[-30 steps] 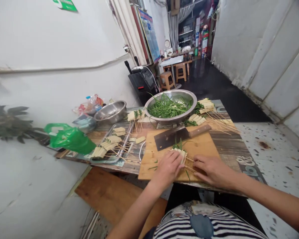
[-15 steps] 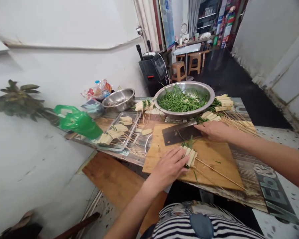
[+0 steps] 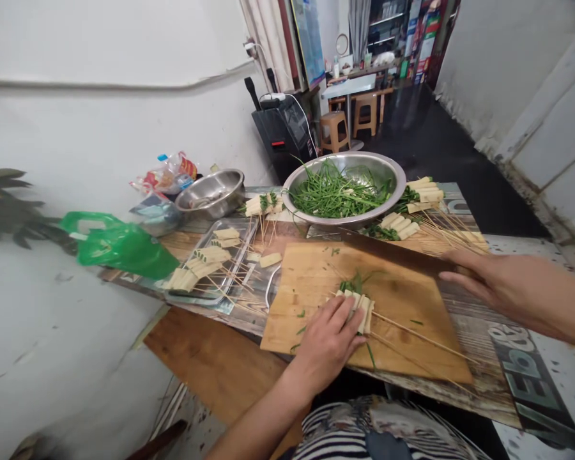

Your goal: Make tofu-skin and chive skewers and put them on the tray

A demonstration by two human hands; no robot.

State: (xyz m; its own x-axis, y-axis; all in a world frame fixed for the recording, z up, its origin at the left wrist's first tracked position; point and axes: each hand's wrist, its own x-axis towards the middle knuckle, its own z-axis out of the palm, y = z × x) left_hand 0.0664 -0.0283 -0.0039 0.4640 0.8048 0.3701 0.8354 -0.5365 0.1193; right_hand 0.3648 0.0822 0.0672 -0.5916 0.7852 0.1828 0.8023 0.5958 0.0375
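My left hand [image 3: 328, 342] presses down on a skewered row of pale tofu rolls with green chive ends [image 3: 358, 300], lying on the wooden cutting board [image 3: 316, 275]. My right hand [image 3: 489, 281] grips the handle of a cleaver [image 3: 393, 250]. The blade is lifted edge-on over the board's far right side. The skewer sticks [image 3: 421, 335] run right from the rolls across the board.
A big steel bowl of green chives [image 3: 345, 188] stands behind the board. Finished skewers lie at its right [image 3: 419, 191] and on a metal tray [image 3: 211, 265] to the left. A smaller steel bowl [image 3: 211, 195] and green plastic bag [image 3: 117, 246] sit further left.
My right hand left the skewers, reached the cleaver lying on the board, took its handle and lifted it to the right. My left hand stayed on the rolls.
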